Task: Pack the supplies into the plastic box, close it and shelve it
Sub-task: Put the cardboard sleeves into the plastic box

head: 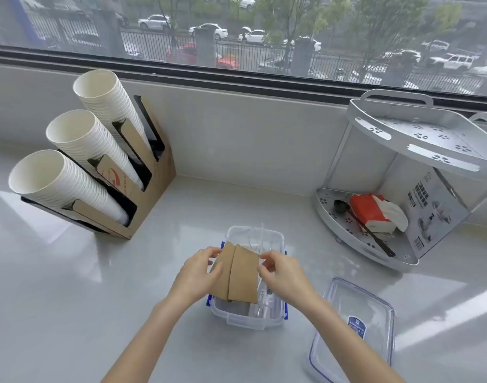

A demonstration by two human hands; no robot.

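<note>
Head view: your left hand [199, 275] and right hand [282, 275] each pinch an edge of two brown card sleeves [235, 273], held over the open box [246, 317] on the counter [71, 286]. They look light, thin and easily creased, so grip the edges gently. The box holds clear plastic items, indistinct; its lid [353, 327] lies just right.

- Plastic box [238, 322]: interior largely covered by brown cardboard sleeves [237, 275]; clear contents beneath indistinct.
- Lid [353, 327], near right: near corner cut off by bottom edge.
- Shelf rack [419, 139], far right: cut off by frame edge; carton print illegible.
</note>
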